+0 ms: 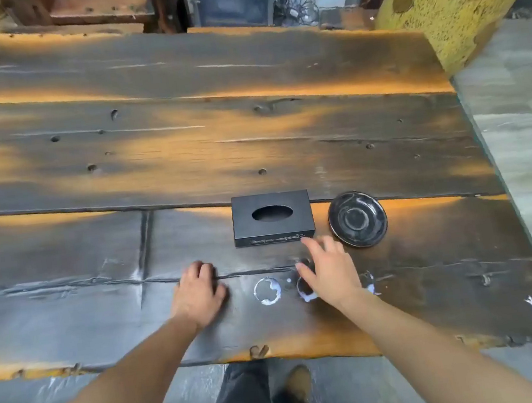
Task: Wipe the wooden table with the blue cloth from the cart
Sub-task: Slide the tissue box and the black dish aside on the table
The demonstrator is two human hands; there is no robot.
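Note:
The wooden table (184, 151) is made of dark, worn planks and fills most of the view. White ring-shaped marks (267, 291) lie on it near the front edge, between my two hands. My left hand (199, 295) rests on the planks with its fingers curled under and nothing in it. My right hand (328, 272) hovers over a second white mark, fingers spread, holding nothing, just in front of a black tissue box. Neither a blue cloth nor a cart is in view.
A black tissue box (272, 218) stands just beyond my hands, and a black saucer (358, 218) lies to its right. A yellow textured pillar (454, 0) rises at the far right corner. My legs and a shoe (299, 386) show below the front edge.

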